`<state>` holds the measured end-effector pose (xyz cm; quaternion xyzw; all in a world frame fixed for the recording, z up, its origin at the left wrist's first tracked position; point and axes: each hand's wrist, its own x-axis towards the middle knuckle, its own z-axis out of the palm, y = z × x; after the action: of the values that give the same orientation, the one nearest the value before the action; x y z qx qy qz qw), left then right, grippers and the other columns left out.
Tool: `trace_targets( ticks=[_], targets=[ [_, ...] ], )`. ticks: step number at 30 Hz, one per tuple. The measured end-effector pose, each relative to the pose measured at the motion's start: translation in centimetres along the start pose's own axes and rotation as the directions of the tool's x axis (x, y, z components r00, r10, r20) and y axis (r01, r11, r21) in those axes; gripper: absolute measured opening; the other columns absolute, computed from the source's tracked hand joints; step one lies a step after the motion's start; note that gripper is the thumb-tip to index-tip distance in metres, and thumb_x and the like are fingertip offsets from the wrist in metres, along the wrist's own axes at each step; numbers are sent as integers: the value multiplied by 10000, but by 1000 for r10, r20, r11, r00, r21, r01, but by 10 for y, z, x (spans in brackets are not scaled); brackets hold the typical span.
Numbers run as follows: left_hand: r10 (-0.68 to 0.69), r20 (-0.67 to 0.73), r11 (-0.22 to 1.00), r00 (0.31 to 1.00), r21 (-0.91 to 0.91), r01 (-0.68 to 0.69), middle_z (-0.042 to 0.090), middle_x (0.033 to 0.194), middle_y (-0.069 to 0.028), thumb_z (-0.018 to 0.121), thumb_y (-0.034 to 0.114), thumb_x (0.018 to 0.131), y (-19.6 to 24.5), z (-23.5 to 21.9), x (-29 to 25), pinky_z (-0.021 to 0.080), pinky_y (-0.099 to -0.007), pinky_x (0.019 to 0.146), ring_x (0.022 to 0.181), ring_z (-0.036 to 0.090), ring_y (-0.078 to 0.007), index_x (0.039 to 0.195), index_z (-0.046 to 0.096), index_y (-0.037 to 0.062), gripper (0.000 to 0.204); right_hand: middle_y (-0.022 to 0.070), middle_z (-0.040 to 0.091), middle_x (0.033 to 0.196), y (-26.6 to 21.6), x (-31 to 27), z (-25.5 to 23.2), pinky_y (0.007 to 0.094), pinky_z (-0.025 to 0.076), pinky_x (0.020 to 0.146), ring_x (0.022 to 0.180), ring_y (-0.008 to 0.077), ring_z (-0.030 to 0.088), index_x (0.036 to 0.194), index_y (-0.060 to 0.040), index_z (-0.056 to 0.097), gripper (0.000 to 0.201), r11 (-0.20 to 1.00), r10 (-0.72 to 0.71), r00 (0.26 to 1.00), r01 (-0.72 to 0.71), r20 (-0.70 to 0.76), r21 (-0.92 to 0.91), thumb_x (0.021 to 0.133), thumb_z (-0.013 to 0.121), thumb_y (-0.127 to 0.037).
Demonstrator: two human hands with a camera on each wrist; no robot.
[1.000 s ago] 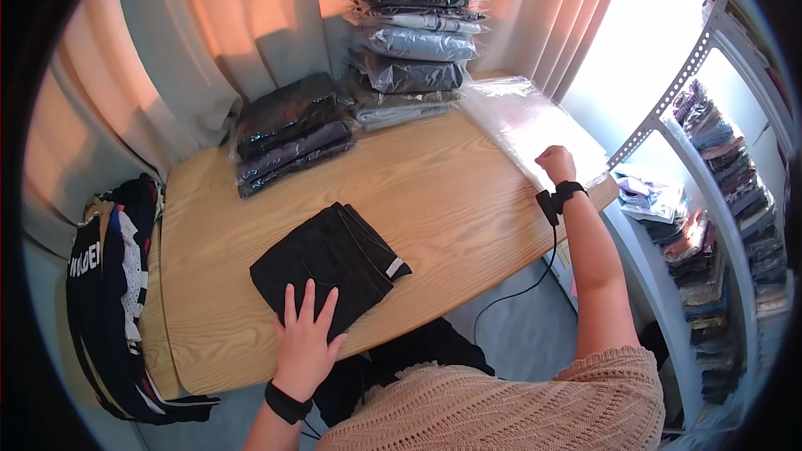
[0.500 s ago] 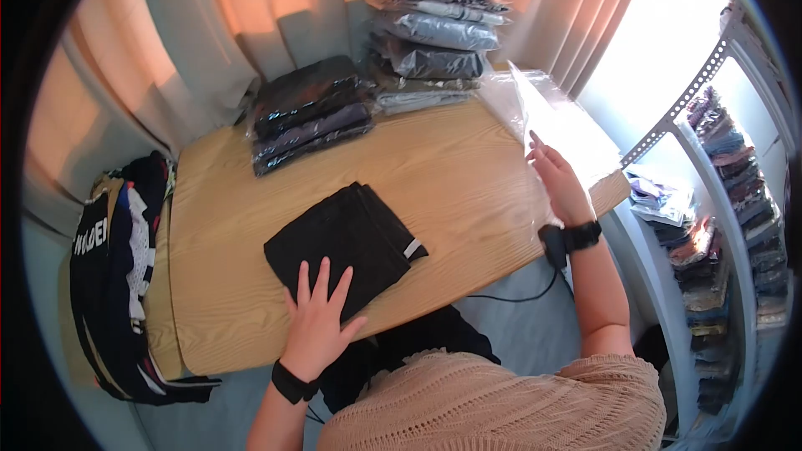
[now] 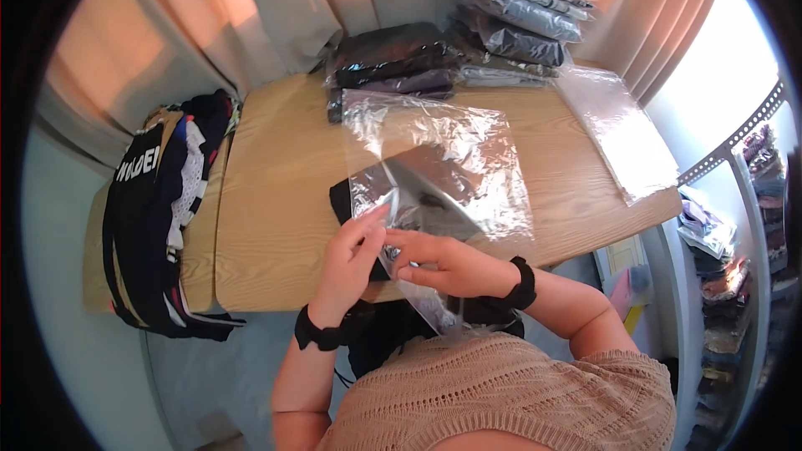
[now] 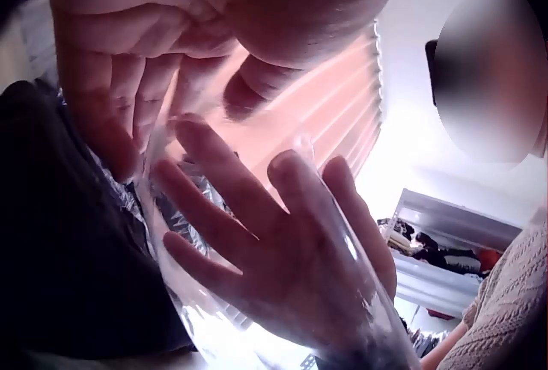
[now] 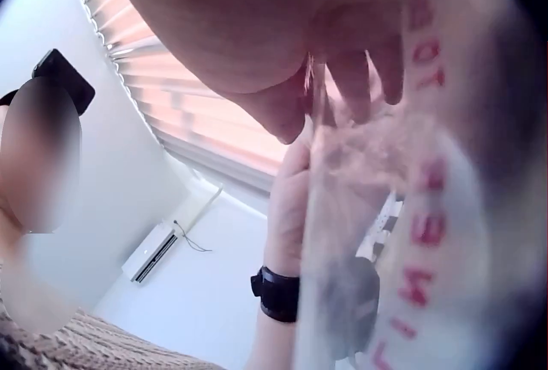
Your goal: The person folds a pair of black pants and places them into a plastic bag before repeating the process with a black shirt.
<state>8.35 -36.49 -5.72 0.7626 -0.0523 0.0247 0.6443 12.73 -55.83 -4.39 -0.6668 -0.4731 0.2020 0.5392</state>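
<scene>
A clear plastic bag [image 3: 493, 175] spreads in front of the person, overlapping the folded black garment [image 3: 339, 200] on the table in the head view. At the bag's near edge the two hands meet. The left hand [image 3: 349, 257] pinches the film between thumb and fingers. Fingertip to fingertip with it, the right hand [image 3: 455, 266] holds the same edge. Through the film, the left wrist view shows the right hand [image 4: 295, 250] with its fingers apart. Red printed letters [image 5: 428, 207] run along the bag in the right wrist view.
Bagged clothes [image 3: 393, 54] lie in a low pile at the back, beside a taller stack [image 3: 522, 21]. A sheaf of clear bags [image 3: 618, 134] rests on the table's right end. Loose garments [image 3: 146, 200] drape at the left; shelves [image 3: 727, 284] with clothes stand right.
The right hand has brought a plastic bag from the right-hand sheaf over to the middle. The left hand has lifted off the black garment and met the right at the bag's edge.
</scene>
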Motion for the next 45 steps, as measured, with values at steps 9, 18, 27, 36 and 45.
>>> trace_targets(
  ticks=[9, 18, 27, 36, 45],
  targets=[
    [-228, -397, 950, 889, -290, 115, 500, 1284, -96, 416, -83, 722, -33, -70, -31, 459, -210, 651, 1010, 592, -173, 1287, 444, 4, 572, 90, 619, 1072, -6, -58, -37, 297, 439, 861, 931, 187, 591, 1028, 4, 604, 209, 881, 453, 776, -313, -439, 356, 923, 488, -135],
    [-301, -581, 930, 756, -356, 97, 430, 1349, -82, 431, -45, 784, -66, -125, -57, 453, -220, 648, 977, 594, -192, 1312, 399, 10, 532, 159, 507, 1173, 24, -57, -12, 360, 366, 1020, 1095, 231, 488, 1142, 57, 461, 347, 134, 768, 640, -136, -16, 982, 895, 562, -166],
    [-362, -527, 905, 769, -395, 155, 418, 1357, -90, 434, -46, 790, -74, -126, -61, 450, -223, 651, 1038, 575, -225, 1327, 371, 2, 543, 42, 508, 882, 33, -17, -2, 311, 443, 834, 849, 176, 503, 984, -72, 516, 296, 171, 893, 437, -104, -109, 980, 827, 673, -266],
    [-362, -517, 897, 776, -420, 138, 401, 1368, -80, 428, -44, 800, -68, -122, -59, 450, -220, 678, 1039, 571, -215, 1339, 358, 4, 546, 10, 509, 792, 52, -7, -16, 287, 436, 669, 744, 127, 493, 888, -114, 543, 208, 220, 886, 455, -239, -91, 946, 828, 670, -267],
    [-353, -526, 903, 774, -407, 135, 404, 1358, -79, 473, -13, 817, -68, -121, -62, 456, -236, 715, 1028, 567, -189, 1346, 346, -5, 544, 117, 570, 1174, 61, -33, -58, 399, 393, 958, 1089, 254, 526, 1141, -23, 540, 368, 277, 712, 667, 23, -221, 961, 875, 470, -267]
  ],
)
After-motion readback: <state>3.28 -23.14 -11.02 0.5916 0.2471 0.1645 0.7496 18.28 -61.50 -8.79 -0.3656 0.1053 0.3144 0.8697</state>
